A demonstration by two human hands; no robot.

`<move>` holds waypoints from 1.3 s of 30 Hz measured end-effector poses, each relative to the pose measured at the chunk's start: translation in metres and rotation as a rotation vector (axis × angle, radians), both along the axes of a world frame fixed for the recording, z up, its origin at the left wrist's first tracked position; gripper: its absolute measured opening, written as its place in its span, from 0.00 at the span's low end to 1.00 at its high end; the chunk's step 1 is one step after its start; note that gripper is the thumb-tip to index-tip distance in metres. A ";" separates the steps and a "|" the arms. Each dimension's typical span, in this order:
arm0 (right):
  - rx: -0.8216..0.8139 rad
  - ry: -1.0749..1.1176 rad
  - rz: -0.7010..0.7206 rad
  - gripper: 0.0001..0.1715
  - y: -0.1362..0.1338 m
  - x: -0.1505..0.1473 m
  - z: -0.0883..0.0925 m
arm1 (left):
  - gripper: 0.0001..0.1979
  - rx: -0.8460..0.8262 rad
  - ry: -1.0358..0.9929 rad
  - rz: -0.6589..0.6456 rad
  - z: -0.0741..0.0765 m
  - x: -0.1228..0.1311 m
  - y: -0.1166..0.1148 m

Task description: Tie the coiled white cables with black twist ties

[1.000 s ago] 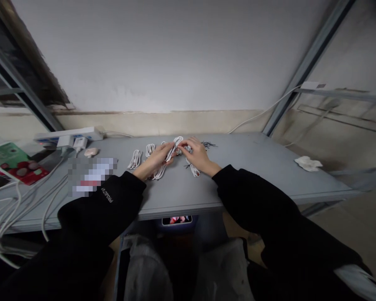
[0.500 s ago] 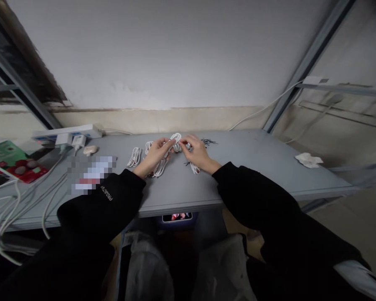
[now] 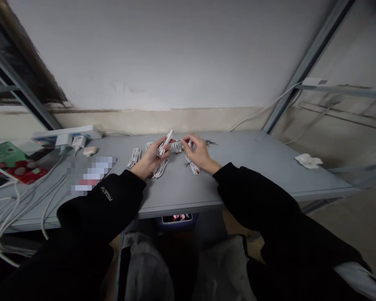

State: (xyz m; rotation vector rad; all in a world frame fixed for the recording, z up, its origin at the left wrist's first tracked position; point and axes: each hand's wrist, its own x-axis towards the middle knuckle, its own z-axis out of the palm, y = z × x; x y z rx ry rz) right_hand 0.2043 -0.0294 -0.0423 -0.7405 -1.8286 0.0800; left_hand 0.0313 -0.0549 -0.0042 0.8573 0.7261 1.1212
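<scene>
My left hand (image 3: 151,159) is shut on the white plug end of a cable (image 3: 166,143), which sticks up out of my fingers. My right hand (image 3: 199,154) pinches a white cable (image 3: 176,146) near its fingertips, and this cable runs across to the left hand. Below the hands, a coiled white cable (image 3: 160,169) and another (image 3: 192,165) lie on the grey table (image 3: 181,188). A further coil (image 3: 134,158) lies to the left. Thin black twist ties (image 3: 210,143) lie just past my right hand.
A white power strip (image 3: 65,133) with plugged-in chargers stands at the table's back left. A bundle of white cables (image 3: 15,213) hangs over the left edge, near a green and red package (image 3: 14,162). A crumpled tissue (image 3: 308,161) lies on the right.
My left hand has shifted left and now tilts the white plug upward. My right hand has moved slightly right, so the hands stand farther apart with the cable stretched between them.
</scene>
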 end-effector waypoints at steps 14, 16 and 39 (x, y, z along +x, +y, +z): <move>-0.284 0.313 0.068 0.11 0.022 0.009 -0.004 | 0.13 -0.050 0.031 -0.198 0.005 -0.001 -0.007; -0.328 0.345 0.104 0.12 0.025 0.010 -0.004 | 0.13 -0.033 0.086 -0.215 0.006 0.000 -0.008; -0.677 0.364 -0.742 0.04 0.058 0.058 -0.013 | 0.30 0.111 0.503 -0.170 -0.014 0.000 -0.005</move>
